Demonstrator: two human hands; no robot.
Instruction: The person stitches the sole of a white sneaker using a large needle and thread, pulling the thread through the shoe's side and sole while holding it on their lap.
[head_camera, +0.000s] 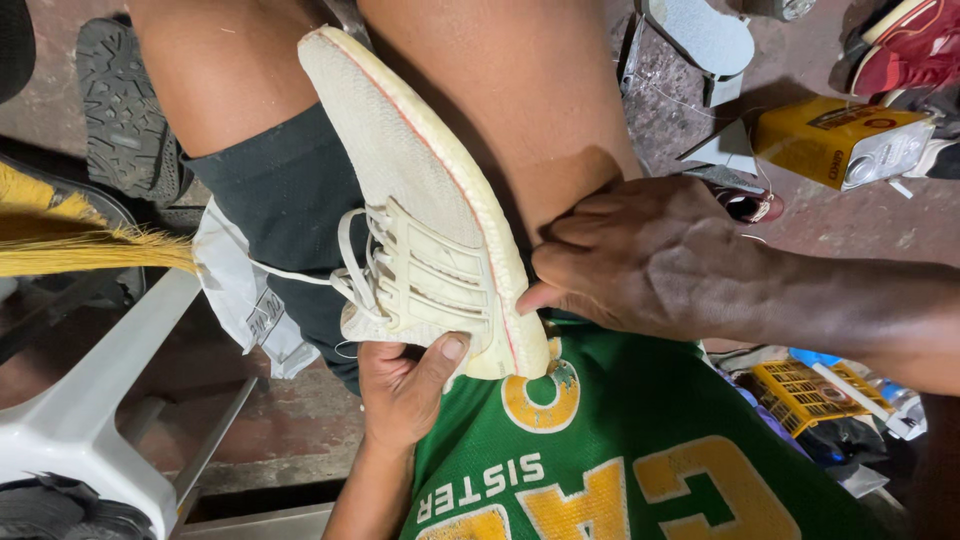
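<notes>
Apparently both hands (bare) on sneaker (420, 220).

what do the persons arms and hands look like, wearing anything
Both hands are bare: no gloves, rings, watch or bands show on the left hand or the right hand. The forearms are bare too, with no sleeve reaching them. The left thumbnail is short and plain. Veins and tendons stand out on the back of the right hand and along its forearm.

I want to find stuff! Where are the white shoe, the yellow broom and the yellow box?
white shoe (420, 200): head view, on its pale sole.
yellow broom (70, 245): head view, on the bristles at left.
yellow box (815, 140): head view, on its yellow side, on the floor.
</notes>
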